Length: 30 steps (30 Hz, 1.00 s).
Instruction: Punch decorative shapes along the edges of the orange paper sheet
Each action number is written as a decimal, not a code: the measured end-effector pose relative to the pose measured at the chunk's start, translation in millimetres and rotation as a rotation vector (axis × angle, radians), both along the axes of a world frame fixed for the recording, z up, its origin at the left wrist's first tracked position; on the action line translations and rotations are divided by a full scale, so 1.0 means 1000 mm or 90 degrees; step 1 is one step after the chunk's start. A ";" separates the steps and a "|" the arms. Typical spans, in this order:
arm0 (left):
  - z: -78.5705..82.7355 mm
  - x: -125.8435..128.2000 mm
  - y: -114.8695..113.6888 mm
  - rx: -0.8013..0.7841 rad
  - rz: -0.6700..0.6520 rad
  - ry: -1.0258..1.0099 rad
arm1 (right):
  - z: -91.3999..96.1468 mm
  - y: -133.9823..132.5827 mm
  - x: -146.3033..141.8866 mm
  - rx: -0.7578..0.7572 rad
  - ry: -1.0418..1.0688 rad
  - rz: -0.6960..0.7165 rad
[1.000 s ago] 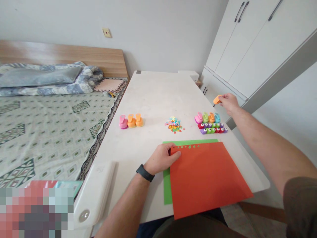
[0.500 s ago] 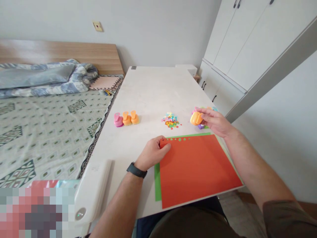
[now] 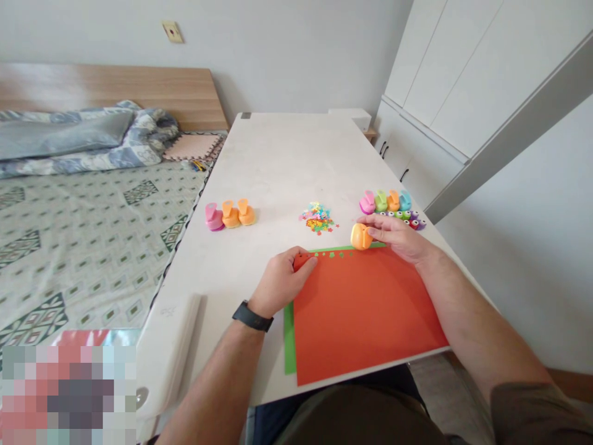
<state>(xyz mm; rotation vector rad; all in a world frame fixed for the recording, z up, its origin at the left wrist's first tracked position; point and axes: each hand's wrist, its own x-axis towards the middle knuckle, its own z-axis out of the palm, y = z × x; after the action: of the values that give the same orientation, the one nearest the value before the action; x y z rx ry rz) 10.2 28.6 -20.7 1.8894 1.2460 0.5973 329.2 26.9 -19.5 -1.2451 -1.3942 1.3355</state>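
Note:
A red paper sheet [image 3: 365, 309] lies on a green sheet [image 3: 289, 337] near the front edge of the white table [image 3: 287, 161]. Small shapes are punched along the red sheet's far edge. My left hand [image 3: 281, 281], with a black wristband, pinches the red sheet's far left corner. My right hand [image 3: 401, 238] grips an orange paper punch [image 3: 360, 237] at the far edge of the red sheet, right of the punched holes.
Three punches [image 3: 230, 214] stand at the table's left. A heap of coloured paper cutouts [image 3: 317, 218] lies in the middle. Rows of punches [image 3: 391, 207] sit at the right edge. A bed [image 3: 92, 204] is on the left, white cupboards [image 3: 440, 80] on the right.
My right hand carried the orange punch from beyond the table's right edge, over the punch rows, down to the red sheet's far edge. My left hand stayed on the sheet's corner.

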 end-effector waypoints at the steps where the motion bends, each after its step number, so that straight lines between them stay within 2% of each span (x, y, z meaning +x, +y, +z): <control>1: 0.000 0.000 0.000 0.002 0.000 -0.003 | 0.000 0.000 0.001 0.002 0.002 -0.001; 12: -0.002 0.001 -0.001 -0.025 0.020 -0.040 | 0.001 -0.002 0.005 -0.022 0.009 0.027; 24: -0.003 0.004 -0.001 0.007 0.031 -0.014 | 0.010 -0.006 0.003 -0.040 -0.074 0.122; 30: -0.002 0.005 -0.001 0.002 0.031 -0.010 | 0.007 -0.003 0.005 -0.002 -0.155 0.150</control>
<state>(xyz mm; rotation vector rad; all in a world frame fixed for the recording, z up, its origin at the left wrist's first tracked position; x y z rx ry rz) 14.9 27.5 -22.4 1.8583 1.2853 0.6398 333.7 23.9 -12.5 -1.3113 -1.7554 1.3760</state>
